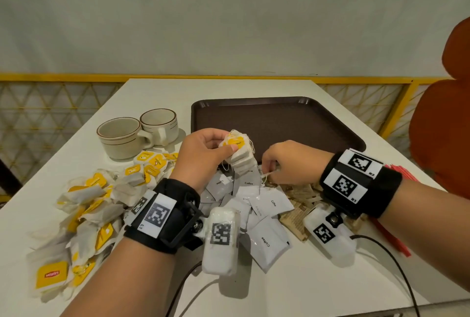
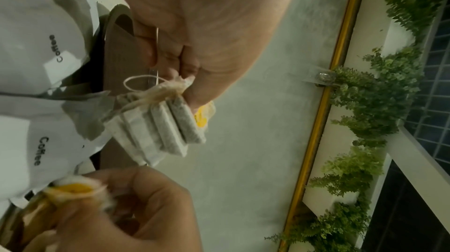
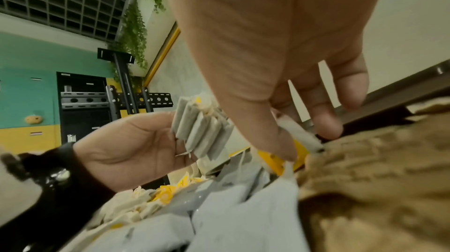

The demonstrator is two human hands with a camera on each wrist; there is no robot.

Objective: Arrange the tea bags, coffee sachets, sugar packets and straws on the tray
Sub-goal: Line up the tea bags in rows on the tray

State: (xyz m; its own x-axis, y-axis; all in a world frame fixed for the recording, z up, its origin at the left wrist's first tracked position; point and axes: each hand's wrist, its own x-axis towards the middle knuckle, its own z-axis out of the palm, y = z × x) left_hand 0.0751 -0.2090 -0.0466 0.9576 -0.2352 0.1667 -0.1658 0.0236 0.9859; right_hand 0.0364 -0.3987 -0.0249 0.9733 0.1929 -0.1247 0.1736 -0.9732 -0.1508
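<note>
My left hand grips a fanned bundle of tea bags by their yellow tags, lifted over the near edge of the brown tray, which holds nothing. In the left wrist view the bundle hangs from the pinching fingers. Just to the right, my right hand pinches a single tea bag between thumb and finger, low over the white coffee sachets. Brown sugar packets lie under the right wrist. Red straws lie at the far right.
A large heap of loose tea bags covers the table's left side. Two beige cups stand behind it, left of the tray. An orange chair is at the right, and cables run off the table's near edge.
</note>
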